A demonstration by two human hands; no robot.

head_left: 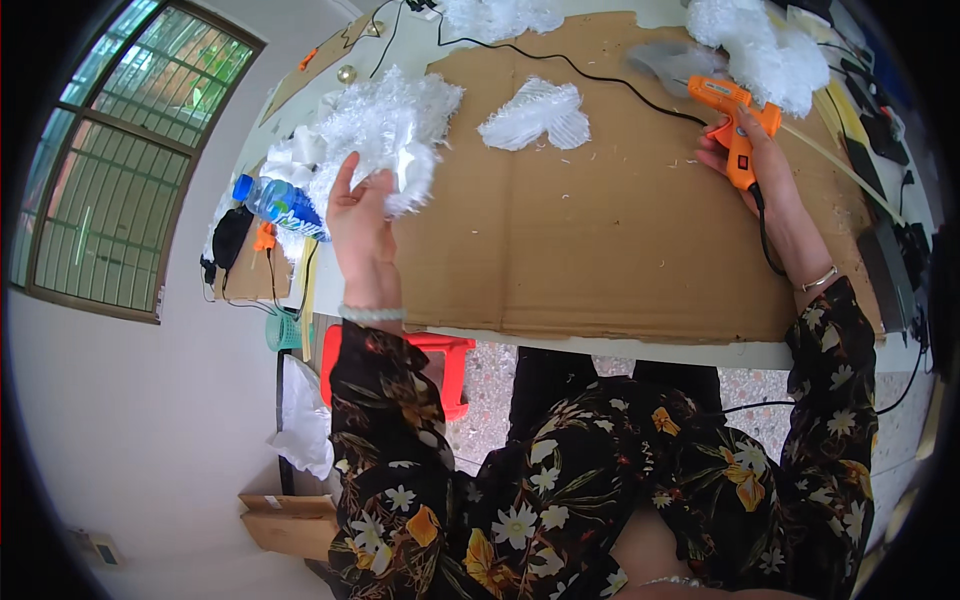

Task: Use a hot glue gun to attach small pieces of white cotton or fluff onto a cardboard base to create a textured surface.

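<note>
My right hand [752, 160] is wrapped round the handle of an orange hot glue gun [738, 165], its nozzle pointing left and its black cord hanging down. A pale glue stick [840, 170] extends from the gun's back. At the left, my left hand [365, 215] pinches the near edge of a white fluffy, tinsel-like piece [375, 125], with one finger raised; the exact grip is partly hidden. Between the hands, farther back, a smaller white wing-shaped fluffy piece [540, 114] lies flat on the brown cardboard [600, 240].
A water bottle with a blue cap [280, 205] lies left of my left hand, near another orange tool [264, 237]. More white fluff [770, 55] is heaped at the back right. A black cable [570, 62] crosses the cardboard. A red stool [455, 375] stands below the table edge.
</note>
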